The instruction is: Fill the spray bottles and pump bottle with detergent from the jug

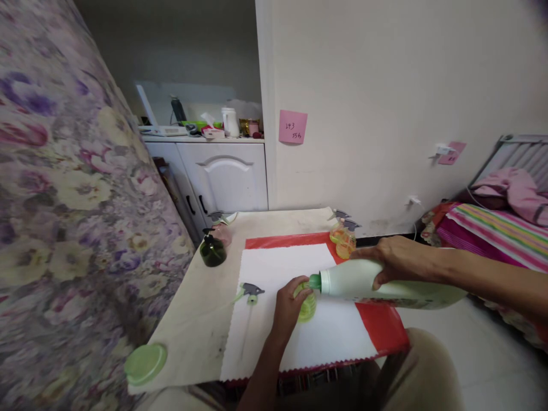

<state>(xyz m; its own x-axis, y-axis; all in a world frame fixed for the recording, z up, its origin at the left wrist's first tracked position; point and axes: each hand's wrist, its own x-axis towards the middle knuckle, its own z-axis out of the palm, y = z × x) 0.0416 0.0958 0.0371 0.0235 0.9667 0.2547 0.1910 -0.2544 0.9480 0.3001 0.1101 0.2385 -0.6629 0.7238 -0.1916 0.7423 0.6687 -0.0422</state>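
My right hand (398, 260) grips a large pale green detergent bottle (385, 285) held almost horizontal, its green neck at the mouth of a small yellow-green spray bottle (307, 305). My left hand (289, 305) is wrapped round that small bottle, which stands on a white cloth (274, 268). A grey spray trigger head with its dip tube (250, 294) lies on the cloth just left of my left hand.
The cloth lies over a red mat (385, 325) on a small pale table (201, 319). A green cap (145, 362) sits at the front left corner. Dark green (213, 250), pink (223, 231) and orange (342, 237) spray bottles stand at the back. Floral wall left, bed right.
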